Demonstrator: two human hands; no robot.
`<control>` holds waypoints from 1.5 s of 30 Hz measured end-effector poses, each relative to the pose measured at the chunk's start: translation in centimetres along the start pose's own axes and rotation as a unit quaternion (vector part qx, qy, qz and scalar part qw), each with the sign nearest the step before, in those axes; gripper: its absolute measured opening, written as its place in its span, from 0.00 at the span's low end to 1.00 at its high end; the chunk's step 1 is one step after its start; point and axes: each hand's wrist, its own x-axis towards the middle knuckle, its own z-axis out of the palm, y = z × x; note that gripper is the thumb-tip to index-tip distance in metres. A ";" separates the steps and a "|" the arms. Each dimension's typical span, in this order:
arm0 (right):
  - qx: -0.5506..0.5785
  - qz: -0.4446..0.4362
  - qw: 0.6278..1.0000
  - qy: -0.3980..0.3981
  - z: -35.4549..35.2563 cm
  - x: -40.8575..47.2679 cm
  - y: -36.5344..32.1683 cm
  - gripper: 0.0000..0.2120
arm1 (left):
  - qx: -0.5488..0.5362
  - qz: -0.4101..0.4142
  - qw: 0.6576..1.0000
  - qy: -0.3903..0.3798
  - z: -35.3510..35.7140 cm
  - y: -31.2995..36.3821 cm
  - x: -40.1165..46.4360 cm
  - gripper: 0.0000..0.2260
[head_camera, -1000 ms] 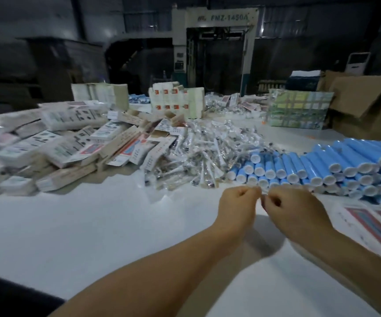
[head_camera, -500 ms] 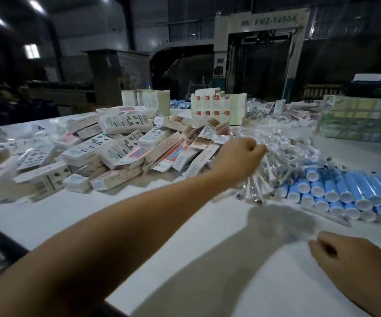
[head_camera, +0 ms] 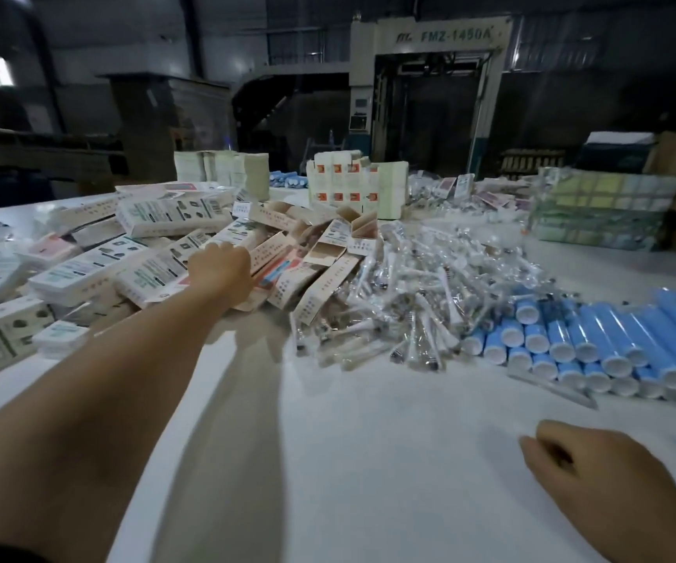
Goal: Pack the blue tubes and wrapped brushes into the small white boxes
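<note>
My left hand [head_camera: 222, 270] reaches far forward into the heap of small white boxes [head_camera: 145, 253] at the left. Its fingers bend down over a box there and are hidden behind the knuckles, so a grip does not show. My right hand [head_camera: 596, 473] rests near the table's front right, fingers loosely curled and holding nothing. Wrapped brushes [head_camera: 409, 302] lie in a clear-plastic pile in the middle. Blue tubes [head_camera: 596, 339] with white caps are stacked in rows at the right.
The white table [head_camera: 368, 461] is bare between my arms. Stacks of upright cartons [head_camera: 352, 188] and flat-packed boxes [head_camera: 222, 172] stand at the back. A wrapped green bundle [head_camera: 604, 213] sits at the far right, and a large machine [head_camera: 429, 95] stands behind the table.
My hands were together near the tubes. My left hand then swung over the brushes and on to the box heap. My right hand dropped back to the table's front right.
</note>
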 end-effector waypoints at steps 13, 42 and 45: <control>0.097 -0.034 0.994 0.042 0.8 0.1 0.7 0.21 | -0.252 0.307 0.875 0.278 -7.4 1.8 -10.5 0.19; 0.635 0.215 0.741 0.024 -2.9 0.3 3.2 0.10 | -0.133 0.345 0.928 -0.053 -11.4 19.9 -22.0 0.38; 0.569 0.201 0.796 0.032 -3.2 0.0 3.6 0.10 | -0.167 0.335 0.927 -0.030 -10.6 21.0 -22.6 0.32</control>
